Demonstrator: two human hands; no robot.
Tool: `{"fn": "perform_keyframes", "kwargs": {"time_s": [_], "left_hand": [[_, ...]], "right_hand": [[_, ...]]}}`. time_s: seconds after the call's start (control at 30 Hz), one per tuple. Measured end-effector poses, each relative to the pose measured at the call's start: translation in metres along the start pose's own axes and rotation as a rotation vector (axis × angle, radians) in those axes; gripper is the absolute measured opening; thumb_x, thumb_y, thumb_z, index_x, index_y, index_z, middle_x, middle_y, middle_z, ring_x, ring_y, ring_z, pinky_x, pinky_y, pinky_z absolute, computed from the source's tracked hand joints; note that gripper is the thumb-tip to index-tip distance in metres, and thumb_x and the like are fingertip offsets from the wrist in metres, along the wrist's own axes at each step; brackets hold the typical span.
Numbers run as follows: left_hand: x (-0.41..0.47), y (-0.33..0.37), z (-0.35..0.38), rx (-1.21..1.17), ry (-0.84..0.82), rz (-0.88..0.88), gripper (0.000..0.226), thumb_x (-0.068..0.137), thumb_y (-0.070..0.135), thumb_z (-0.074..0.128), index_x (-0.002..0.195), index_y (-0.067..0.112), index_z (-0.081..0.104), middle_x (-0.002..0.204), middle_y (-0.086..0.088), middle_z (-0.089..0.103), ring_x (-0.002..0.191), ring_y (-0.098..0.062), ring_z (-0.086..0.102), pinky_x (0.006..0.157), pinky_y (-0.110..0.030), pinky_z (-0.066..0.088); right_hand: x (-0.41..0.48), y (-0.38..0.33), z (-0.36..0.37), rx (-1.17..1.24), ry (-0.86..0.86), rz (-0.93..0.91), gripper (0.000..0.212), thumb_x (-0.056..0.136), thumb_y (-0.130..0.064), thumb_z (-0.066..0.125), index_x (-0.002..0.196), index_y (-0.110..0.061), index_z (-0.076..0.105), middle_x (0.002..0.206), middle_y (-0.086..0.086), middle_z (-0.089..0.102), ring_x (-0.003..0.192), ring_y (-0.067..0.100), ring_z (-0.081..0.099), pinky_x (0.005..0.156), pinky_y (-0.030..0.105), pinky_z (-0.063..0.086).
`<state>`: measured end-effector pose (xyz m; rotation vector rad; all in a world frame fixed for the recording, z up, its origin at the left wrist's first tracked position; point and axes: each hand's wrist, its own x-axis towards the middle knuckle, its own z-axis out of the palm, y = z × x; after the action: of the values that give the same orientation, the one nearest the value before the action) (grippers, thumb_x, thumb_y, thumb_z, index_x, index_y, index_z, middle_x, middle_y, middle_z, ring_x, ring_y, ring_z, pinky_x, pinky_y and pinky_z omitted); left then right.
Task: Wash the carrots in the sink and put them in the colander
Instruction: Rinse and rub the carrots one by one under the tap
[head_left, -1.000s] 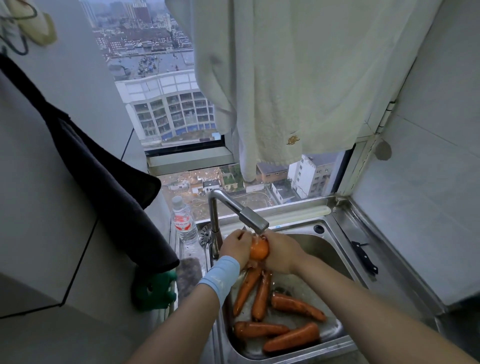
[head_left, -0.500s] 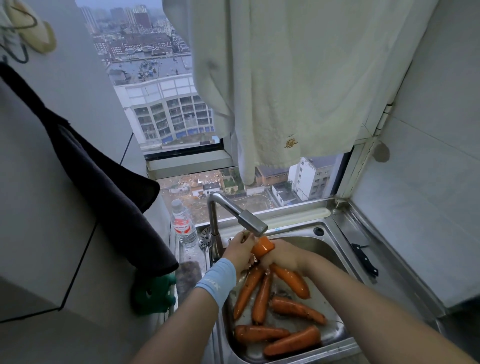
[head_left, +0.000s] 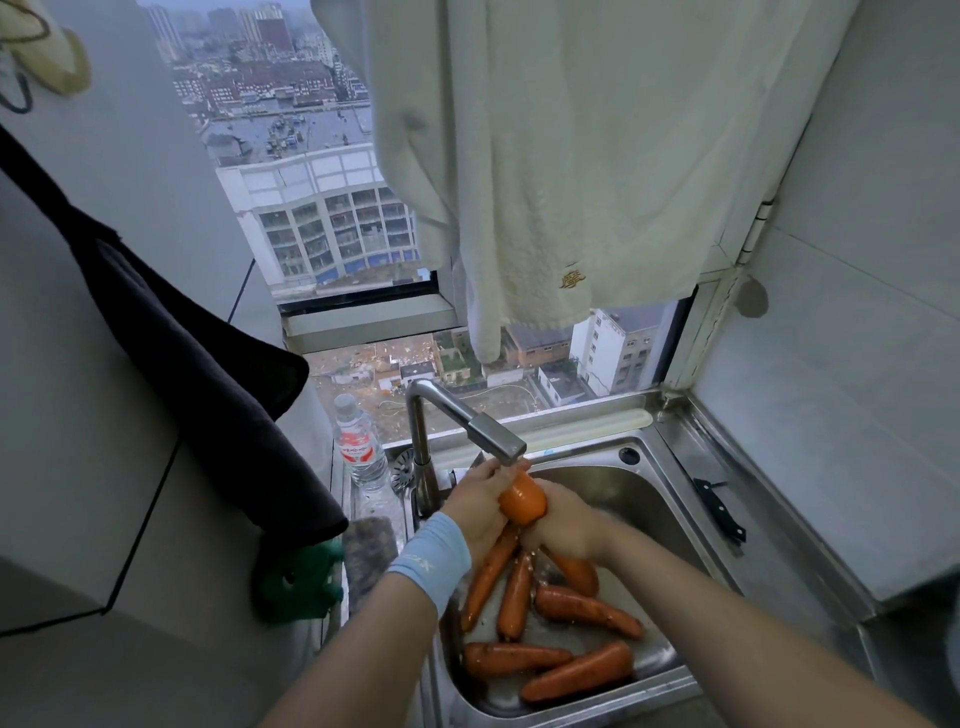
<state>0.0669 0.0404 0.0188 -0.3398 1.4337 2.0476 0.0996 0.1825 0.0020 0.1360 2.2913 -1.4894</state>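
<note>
Both hands hold one orange carrot (head_left: 522, 500) right under the spout of the steel faucet (head_left: 496, 442). My left hand (head_left: 475, 503), with a pale blue wristband, grips it from the left. My right hand (head_left: 563, 527) wraps its lower part from the right. Several more carrots (head_left: 576, 670) lie on the bottom of the steel sink (head_left: 631, 488), some with dark dirt on them. No colander is in view.
A water bottle (head_left: 358, 447) stands left of the faucet. A black knife (head_left: 719, 506) lies on the steel ledge to the right. A dark cloth (head_left: 197, 364) hangs at left over a green object (head_left: 298, 582). A white towel (head_left: 545, 156) hangs above.
The held carrot has turned in my hands, its blunt end now facing up toward me under the spout. The camera has tilted down and the view sits slightly closer.
</note>
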Motion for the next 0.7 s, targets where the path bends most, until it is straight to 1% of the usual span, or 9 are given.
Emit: {"fn": "perform_keyframes", "kwargs": {"time_s": [0.1,0.17,0.23,0.3,0.4,0.47,0.53,0.6,0.7], "left_hand": [[-0.004,0.0,-0.002,-0.056,-0.069,0.025,0.023,0.103,0.004,0.047,0.119,0.007,0.064,0.106,-0.005,0.072,0.103,-0.022,0.064,0.089,-0.035,0.051],[0.001,-0.001,0.002,-0.065,0.011,0.047,0.024,0.103,0.004,0.048,0.122,0.006,0.063,0.102,-0.008,0.071,0.099,-0.023,0.064,0.085,-0.035,0.052],[0.009,-0.001,0.004,-0.01,0.121,0.063,0.026,0.103,0.004,0.048,0.123,0.007,0.064,0.105,-0.01,0.07,0.1,-0.025,0.064,0.09,-0.039,0.053],[0.015,0.0,0.006,0.046,0.211,0.071,0.029,0.102,0.007,0.049,0.125,0.012,0.065,0.11,-0.012,0.07,0.104,-0.028,0.064,0.098,-0.043,0.053],[0.011,0.003,0.014,0.15,0.322,0.083,0.028,0.101,0.018,0.05,0.123,0.023,0.067,0.114,-0.009,0.071,0.107,-0.028,0.065,0.101,-0.046,0.052],[0.009,0.002,0.014,0.272,0.357,0.109,0.03,0.101,0.027,0.049,0.127,0.024,0.065,0.119,-0.007,0.069,0.112,-0.028,0.062,0.104,-0.048,0.049],[0.006,0.002,0.007,0.258,0.278,0.084,0.032,0.103,0.028,0.049,0.132,0.02,0.061,0.121,-0.007,0.067,0.114,-0.029,0.062,0.104,-0.048,0.049],[0.002,0.002,-0.004,0.097,0.115,0.059,0.032,0.104,0.017,0.051,0.135,0.012,0.057,0.119,-0.009,0.066,0.111,-0.028,0.062,0.098,-0.044,0.051],[-0.011,0.005,-0.005,-0.051,0.0,0.082,0.031,0.102,0.002,0.049,0.132,0.007,0.055,0.117,-0.013,0.065,0.105,-0.026,0.061,0.087,-0.037,0.052]], "right_hand": [[0.001,0.001,-0.005,0.077,-0.062,0.073,0.055,0.064,0.011,0.065,0.118,0.006,0.059,0.086,0.021,0.062,0.079,0.034,0.062,0.073,0.045,0.052],[0.004,0.0,-0.002,0.051,-0.031,0.058,0.049,0.065,0.007,0.067,0.114,0.003,0.063,0.087,0.016,0.066,0.081,0.031,0.065,0.078,0.047,0.055],[0.007,0.002,0.004,-0.065,0.068,-0.01,0.044,0.064,-0.011,0.075,0.108,-0.011,0.069,0.096,0.005,0.074,0.089,0.023,0.07,0.089,0.046,0.059],[0.005,0.005,0.012,-0.186,0.218,-0.051,0.044,0.063,-0.026,0.076,0.106,-0.027,0.067,0.099,-0.006,0.073,0.093,0.015,0.069,0.086,0.043,0.057],[0.002,0.002,0.023,-0.2,0.369,-0.066,0.034,0.068,-0.021,0.07,0.098,-0.03,0.058,0.093,-0.01,0.069,0.088,0.015,0.066,0.076,0.039,0.056],[0.005,0.001,0.022,-0.209,0.322,-0.059,0.033,0.07,-0.013,0.069,0.097,-0.025,0.054,0.095,-0.006,0.066,0.089,0.017,0.064,0.078,0.041,0.055],[0.007,0.001,0.016,-0.232,0.207,-0.059,0.04,0.067,-0.017,0.07,0.104,-0.025,0.056,0.099,-0.005,0.067,0.093,0.016,0.066,0.084,0.045,0.056],[0.012,0.005,0.007,-0.236,0.119,-0.053,0.051,0.064,-0.022,0.071,0.112,-0.028,0.058,0.102,-0.003,0.07,0.093,0.017,0.069,0.085,0.048,0.059],[0.002,-0.009,0.002,-0.213,0.061,-0.024,0.06,0.074,-0.011,0.073,0.127,-0.018,0.047,0.112,0.008,0.066,0.1,0.021,0.067,0.086,0.045,0.059]]}}
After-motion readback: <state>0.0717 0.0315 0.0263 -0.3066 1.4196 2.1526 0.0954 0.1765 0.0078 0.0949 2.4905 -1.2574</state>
